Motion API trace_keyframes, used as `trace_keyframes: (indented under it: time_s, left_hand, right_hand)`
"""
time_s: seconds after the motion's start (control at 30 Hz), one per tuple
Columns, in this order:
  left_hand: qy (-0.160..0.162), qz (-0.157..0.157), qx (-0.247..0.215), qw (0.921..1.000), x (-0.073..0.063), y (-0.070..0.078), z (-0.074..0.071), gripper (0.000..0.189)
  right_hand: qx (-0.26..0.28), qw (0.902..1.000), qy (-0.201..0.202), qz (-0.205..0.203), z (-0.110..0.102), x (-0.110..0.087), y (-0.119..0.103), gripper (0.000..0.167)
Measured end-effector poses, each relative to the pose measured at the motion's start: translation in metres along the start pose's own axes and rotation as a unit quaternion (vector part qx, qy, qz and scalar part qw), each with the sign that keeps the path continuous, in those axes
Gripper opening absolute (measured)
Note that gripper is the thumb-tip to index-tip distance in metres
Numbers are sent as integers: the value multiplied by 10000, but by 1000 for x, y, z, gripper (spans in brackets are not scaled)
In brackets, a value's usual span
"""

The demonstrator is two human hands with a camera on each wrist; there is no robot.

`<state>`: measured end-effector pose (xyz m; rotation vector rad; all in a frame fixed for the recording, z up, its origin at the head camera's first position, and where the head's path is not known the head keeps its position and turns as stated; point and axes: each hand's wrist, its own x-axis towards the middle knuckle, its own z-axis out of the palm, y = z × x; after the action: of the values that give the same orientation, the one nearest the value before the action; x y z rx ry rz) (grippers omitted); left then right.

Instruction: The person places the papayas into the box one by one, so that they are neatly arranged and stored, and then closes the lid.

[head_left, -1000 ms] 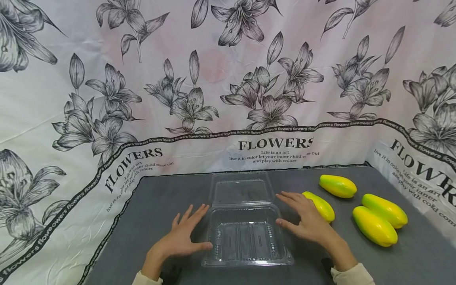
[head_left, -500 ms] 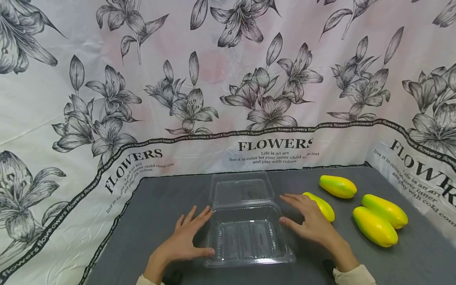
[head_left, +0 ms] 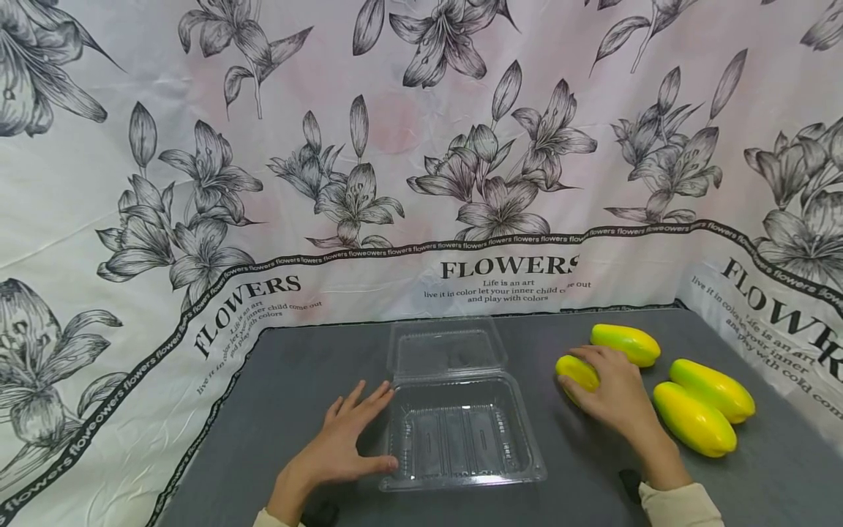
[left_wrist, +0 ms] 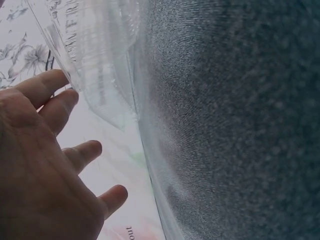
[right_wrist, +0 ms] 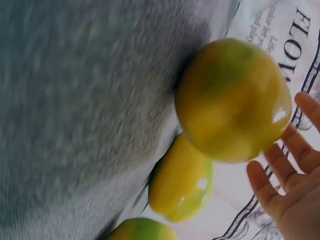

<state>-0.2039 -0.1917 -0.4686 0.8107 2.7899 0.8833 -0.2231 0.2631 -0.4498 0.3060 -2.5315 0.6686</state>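
A clear plastic clamshell container (head_left: 461, 432) lies with its lid (head_left: 448, 348) folded back. My left hand (head_left: 339, 443) is spread at the container's left side, thumb and fingertips right at the rim. The left wrist view shows two fingers (left_wrist: 60, 107) against the clear plastic. My right hand (head_left: 615, 388) reaches over the nearest yellow-green papaya (head_left: 577, 375), partly hiding it. Seen from the right wrist, that papaya (right_wrist: 232, 100) sits before extended fingers (right_wrist: 297, 145), with a gap at one fingertip; the thumb is out of that view.
Another papaya (head_left: 626, 344) lies just behind my right hand. Two more, a rear papaya (head_left: 714, 391) and a front papaya (head_left: 694, 419), lie side by side to the right. A flower-print cloth (head_left: 500, 282) borders the grey table (head_left: 316, 359) behind and at both sides.
My right hand has left the container's right side and moved right, over the nearest papaya. The container has shifted slightly right, and my left hand has followed its edge.
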Motion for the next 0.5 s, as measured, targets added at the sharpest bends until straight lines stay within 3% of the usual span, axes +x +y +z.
trace_keyframes:
  time_s: [0.23, 0.5]
  left_hand:
    - [-26, -67, 49, 10000, 0, -1, 1, 99]
    - [-32, -68, -5, 10000, 0, -3, 1, 99]
  right_hand:
    - [-38, 9936, -852, 740, -8, -2, 12, 62]
    - [-44, 9831, -1464, 1101, -9, -3, 22, 73]
